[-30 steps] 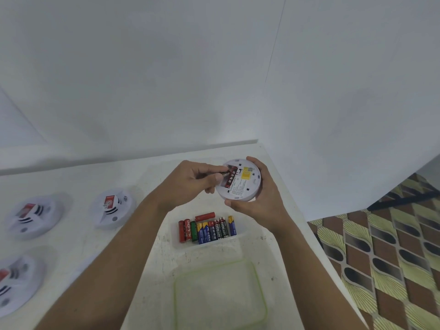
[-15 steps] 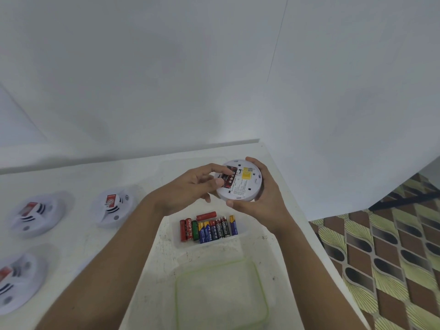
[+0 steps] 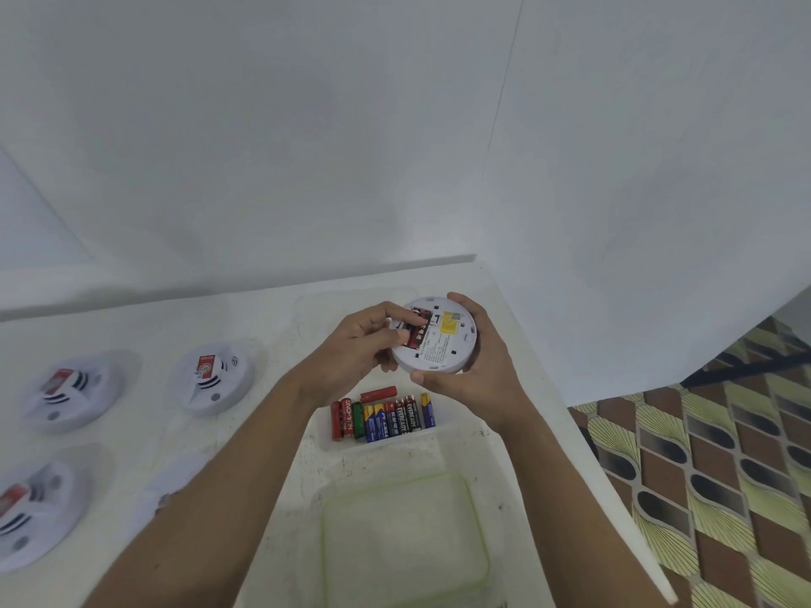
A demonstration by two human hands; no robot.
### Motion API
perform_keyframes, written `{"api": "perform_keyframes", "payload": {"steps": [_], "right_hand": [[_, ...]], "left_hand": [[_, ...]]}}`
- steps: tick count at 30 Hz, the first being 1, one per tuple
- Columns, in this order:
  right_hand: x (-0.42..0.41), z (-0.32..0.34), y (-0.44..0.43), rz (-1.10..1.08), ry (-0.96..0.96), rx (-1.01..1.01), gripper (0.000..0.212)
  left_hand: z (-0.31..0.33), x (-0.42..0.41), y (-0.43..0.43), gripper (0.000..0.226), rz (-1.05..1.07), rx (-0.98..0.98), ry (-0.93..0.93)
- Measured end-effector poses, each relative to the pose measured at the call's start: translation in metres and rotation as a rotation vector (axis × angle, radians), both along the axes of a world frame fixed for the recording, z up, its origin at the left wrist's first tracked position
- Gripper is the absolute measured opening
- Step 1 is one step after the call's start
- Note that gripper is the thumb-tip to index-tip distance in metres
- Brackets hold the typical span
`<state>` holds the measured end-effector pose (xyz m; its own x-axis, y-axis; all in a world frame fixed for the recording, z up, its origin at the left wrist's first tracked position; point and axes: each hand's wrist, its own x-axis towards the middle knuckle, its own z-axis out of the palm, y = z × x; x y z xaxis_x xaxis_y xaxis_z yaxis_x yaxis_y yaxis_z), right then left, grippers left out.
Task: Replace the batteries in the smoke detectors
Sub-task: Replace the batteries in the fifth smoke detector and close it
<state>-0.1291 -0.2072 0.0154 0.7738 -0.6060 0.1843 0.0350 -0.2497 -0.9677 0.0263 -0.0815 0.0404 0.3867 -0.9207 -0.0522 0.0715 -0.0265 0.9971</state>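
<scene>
1. Right hand (image 3: 480, 381), centre frame, cups the smoke detector (image 3: 445, 346) back side up, fingers curled round its rim.
2. Left hand (image 3: 355, 348), forearm rising from lower left, pinches the red battery (image 3: 418, 334) at the detector's open compartment.

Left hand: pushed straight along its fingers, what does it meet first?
The battery in the back of the smoke detector; the left hand seems to pinch it. Beyond that, the right hand.

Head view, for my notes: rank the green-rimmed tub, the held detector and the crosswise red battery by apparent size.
Largest to smallest:
1. green-rimmed tub, though it lies nearest the camera
2. held detector
3. crosswise red battery
</scene>
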Motion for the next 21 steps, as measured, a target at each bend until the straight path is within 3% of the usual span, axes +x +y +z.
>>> {"api": "perform_keyframes", "payload": {"steps": [5, 11, 15, 21], "right_hand": [[-0.007, -0.001, 0.007, 0.043, -0.001, 0.012, 0.105], [-0.020, 0.006, 0.022, 0.103, -0.033, -0.011, 0.093], [-0.026, 0.009, 0.041, 0.123, -0.071, -0.016, 0.089], [-0.028, 0.005, 0.075, 0.191, -0.029, 0.028, 0.093]], "left_hand": [[0.006, -0.008, 0.009, 0.028, -0.005, 0.067, -0.085], [0.018, -0.031, 0.035, 0.026, 0.036, 0.109, -0.262], [0.020, -0.049, 0.056, 0.026, 0.157, 0.080, -0.351], [0.018, -0.071, 0.103, 0.017, 0.457, 0.010, -0.340]]}}
